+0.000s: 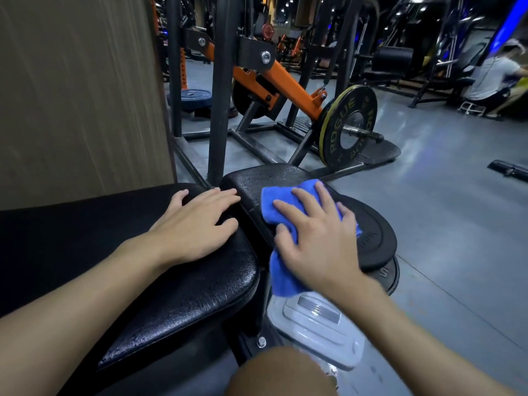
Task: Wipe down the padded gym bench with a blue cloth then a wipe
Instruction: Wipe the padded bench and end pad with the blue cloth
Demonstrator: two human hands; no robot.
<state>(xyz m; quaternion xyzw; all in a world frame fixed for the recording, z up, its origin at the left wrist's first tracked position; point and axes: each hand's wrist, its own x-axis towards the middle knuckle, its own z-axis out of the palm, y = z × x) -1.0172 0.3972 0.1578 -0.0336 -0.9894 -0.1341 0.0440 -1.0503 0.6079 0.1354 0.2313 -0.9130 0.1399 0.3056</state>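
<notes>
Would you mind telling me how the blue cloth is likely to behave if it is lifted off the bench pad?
The blue cloth would probably go floppy: it folds over the edge of the bench pad and droops below the right hand. It looks light, and its fuzzy pile should grip rather than slip.

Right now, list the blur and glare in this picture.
Head view: tan wood-grain wall panel streaked by motion blur; glossy grey floor carries bluish glare; right hand on the blue cloth is sharp; far seated person is soft.
</notes>
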